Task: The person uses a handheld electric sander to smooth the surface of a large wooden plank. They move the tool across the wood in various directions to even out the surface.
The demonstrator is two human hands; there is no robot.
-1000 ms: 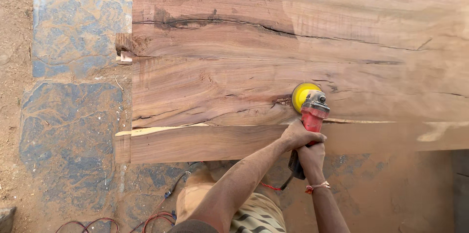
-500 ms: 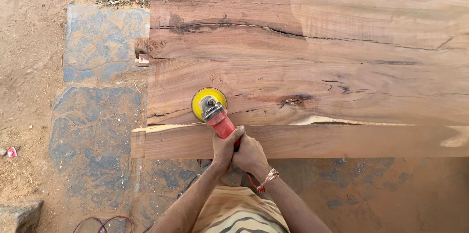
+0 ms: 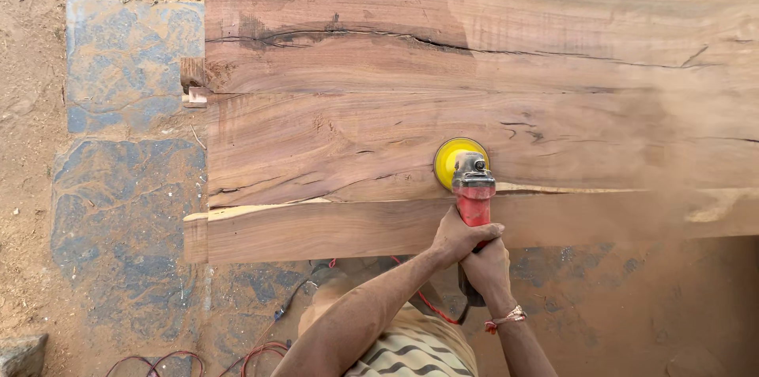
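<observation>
Both hands are closed around the red body of an angle grinder: the left hand wraps it nearer the head, and the right hand, with a thread bracelet at the wrist, grips just behind it toward the tail. The tool's long axis runs straight away from the person, so its yellow sanding disc lies directly ahead of the grip, flat on the wide wooden slab. The disc sits just beyond a pale split edge where a narrower front plank meets the slab. The slab is reddish brown with dark cracks along its grain. A red cable loops on the dusty stone paving below.
</observation>
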